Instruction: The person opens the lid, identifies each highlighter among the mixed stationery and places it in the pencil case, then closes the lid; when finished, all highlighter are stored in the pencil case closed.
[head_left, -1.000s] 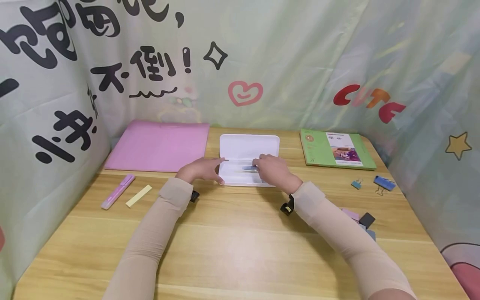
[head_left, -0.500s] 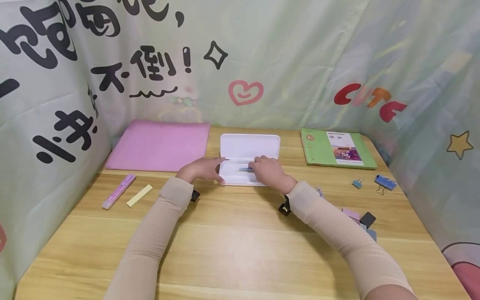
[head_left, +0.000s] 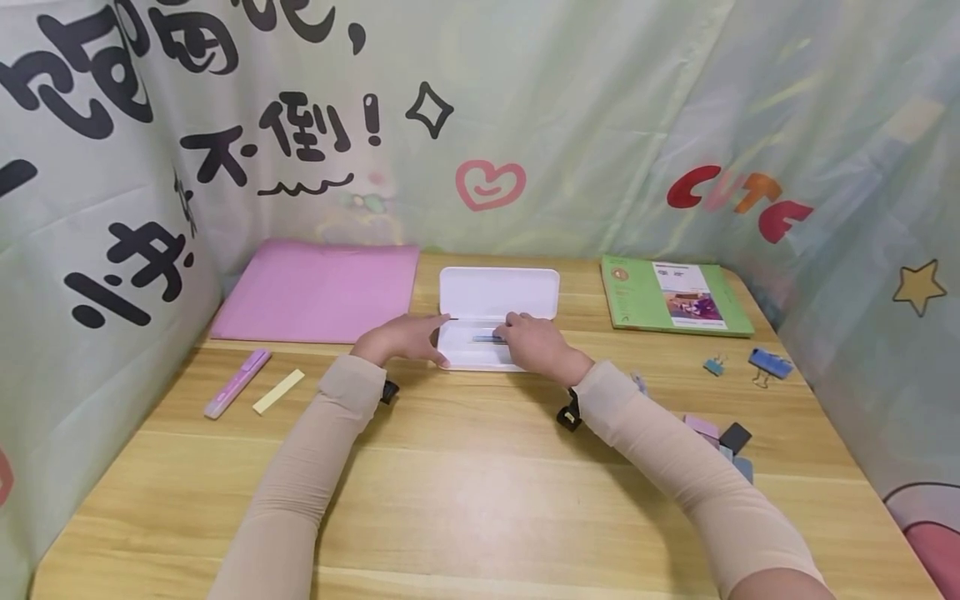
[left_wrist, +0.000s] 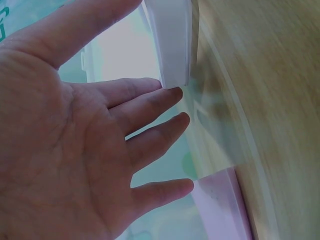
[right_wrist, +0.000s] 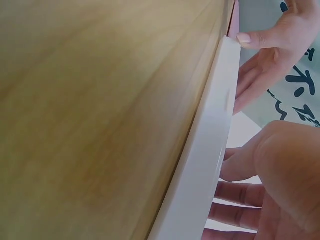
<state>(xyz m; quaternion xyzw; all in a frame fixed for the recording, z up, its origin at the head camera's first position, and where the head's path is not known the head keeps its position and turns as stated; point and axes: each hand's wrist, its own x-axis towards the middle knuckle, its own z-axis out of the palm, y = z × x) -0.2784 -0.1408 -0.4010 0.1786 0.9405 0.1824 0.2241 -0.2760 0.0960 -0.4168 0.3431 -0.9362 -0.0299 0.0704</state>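
A white pencil case [head_left: 498, 292] lies with its lid raised at the middle back of the table. My left hand [head_left: 401, 337] holds its left end between thumb and fingers. In the left wrist view, the index and middle fingertips of the left hand [left_wrist: 100, 130] meet the case's corner [left_wrist: 172, 50], and the other fingers stretch out free. My right hand [head_left: 540, 343] reaches into the case, fingers bent down over a thin bluish pen-like stick [head_left: 486, 338] and pinching its right end. In the right wrist view, the case's front wall [right_wrist: 200, 165] partly hides the fingertips of the right hand [right_wrist: 280, 175].
A pink folder [head_left: 322, 292] lies back left, a green book [head_left: 675, 296] back right. On the left are a purple cutter-like tool [head_left: 237, 383] and a pale yellow strip [head_left: 278, 392]. Two binder clips [head_left: 770, 364] and several small blocks [head_left: 735, 438] sit at right.
My right hand has shifted slightly left inside the case, carrying the bluish stick with it. The left hand keeps its place at the case's left end.
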